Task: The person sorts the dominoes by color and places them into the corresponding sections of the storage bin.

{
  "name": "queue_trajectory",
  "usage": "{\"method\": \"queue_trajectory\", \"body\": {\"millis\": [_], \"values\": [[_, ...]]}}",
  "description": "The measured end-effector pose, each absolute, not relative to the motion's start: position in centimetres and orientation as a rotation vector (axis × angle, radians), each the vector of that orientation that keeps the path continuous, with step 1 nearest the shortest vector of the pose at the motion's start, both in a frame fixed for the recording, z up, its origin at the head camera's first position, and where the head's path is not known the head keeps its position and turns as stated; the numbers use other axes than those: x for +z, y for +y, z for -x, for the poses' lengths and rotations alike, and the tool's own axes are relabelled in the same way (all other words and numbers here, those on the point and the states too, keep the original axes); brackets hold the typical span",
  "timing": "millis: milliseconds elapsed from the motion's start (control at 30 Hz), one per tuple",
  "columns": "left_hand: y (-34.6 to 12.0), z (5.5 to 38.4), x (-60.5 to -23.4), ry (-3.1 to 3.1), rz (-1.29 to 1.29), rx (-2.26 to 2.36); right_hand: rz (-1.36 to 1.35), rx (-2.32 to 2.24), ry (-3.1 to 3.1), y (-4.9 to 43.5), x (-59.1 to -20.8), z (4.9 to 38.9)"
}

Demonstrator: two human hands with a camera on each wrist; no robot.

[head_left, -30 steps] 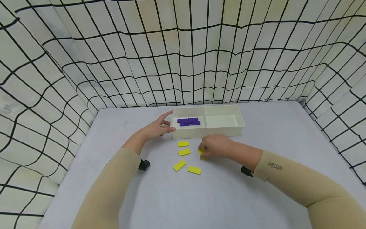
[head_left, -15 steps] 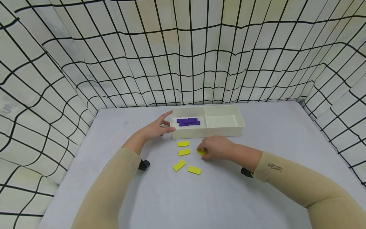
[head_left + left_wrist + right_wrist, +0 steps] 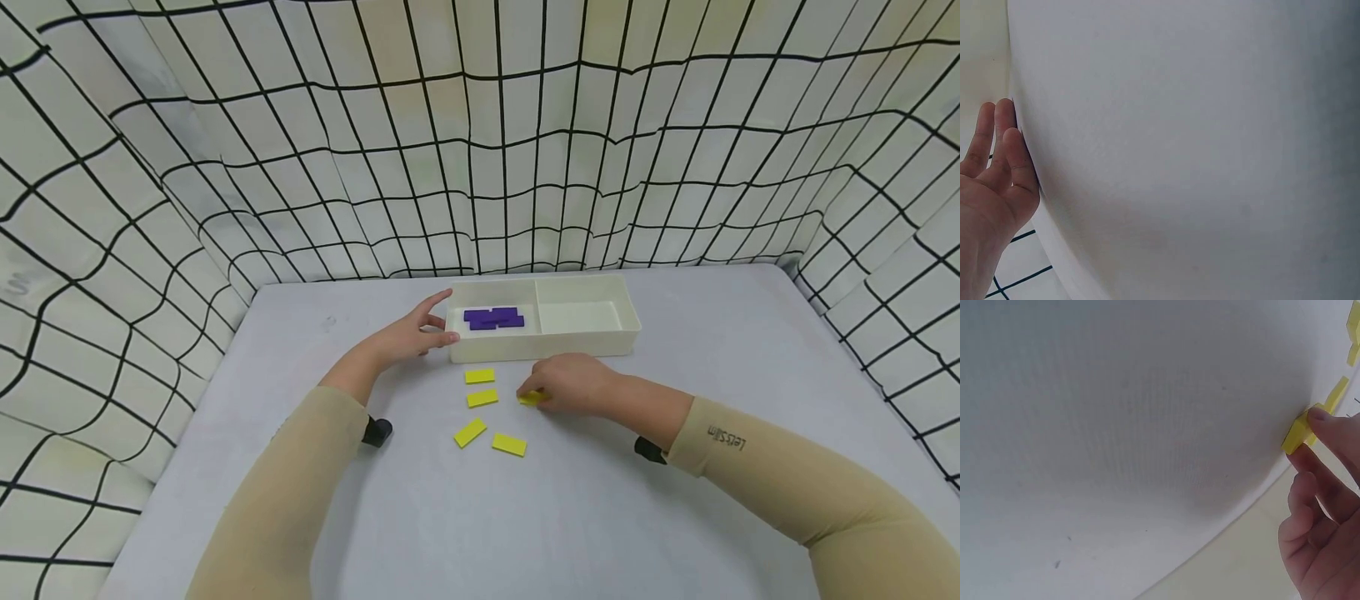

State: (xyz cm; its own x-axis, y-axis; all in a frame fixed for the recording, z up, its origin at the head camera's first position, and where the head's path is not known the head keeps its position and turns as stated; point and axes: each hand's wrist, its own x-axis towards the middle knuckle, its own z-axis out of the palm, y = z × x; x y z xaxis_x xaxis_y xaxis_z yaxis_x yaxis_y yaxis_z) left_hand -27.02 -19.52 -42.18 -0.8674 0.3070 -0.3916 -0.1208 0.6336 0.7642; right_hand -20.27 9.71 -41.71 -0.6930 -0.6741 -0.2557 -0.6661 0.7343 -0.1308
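Observation:
A white two-compartment tray (image 3: 588, 346) stands on the table in the head view. Several flat purple blocks (image 3: 493, 318) lie in its left compartment. My left hand (image 3: 405, 337) is at the tray's left end, fingers fairly straight, thumb and index finger spread along that side. Just in front of the tray, my right hand (image 3: 573, 383) pinches a yellow block (image 3: 1297, 434) between thumb and index finger; the hand partly hides this block in the head view. Left of it lie several other flat yellow blocks (image 3: 482, 398), spaced apart.
The tray's right compartment (image 3: 577, 317) has a bare floor. A white cloth covers the table (image 3: 465, 533). White walls with a black grid net (image 3: 502, 150) enclose its back and sides. A small black device (image 3: 377, 432) sits at the left wrist.
My right hand shifts slightly while the yellow block in its fingers turns from slanted to more level with the tray's front. The left hand stays where it was.

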Motion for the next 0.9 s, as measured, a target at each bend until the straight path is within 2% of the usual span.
{"method": "queue_trajectory", "body": {"millis": [400,900], "values": [[-19.6,27.1,-42.1,2.358,-0.167,1.153,1.072,-0.087,2.669,10.3,-40.6,20.8],[-19.6,27.0,-42.2,2.345,-0.160,1.165,1.144,-0.163,2.683,12.1,-36.8,22.0]]}}
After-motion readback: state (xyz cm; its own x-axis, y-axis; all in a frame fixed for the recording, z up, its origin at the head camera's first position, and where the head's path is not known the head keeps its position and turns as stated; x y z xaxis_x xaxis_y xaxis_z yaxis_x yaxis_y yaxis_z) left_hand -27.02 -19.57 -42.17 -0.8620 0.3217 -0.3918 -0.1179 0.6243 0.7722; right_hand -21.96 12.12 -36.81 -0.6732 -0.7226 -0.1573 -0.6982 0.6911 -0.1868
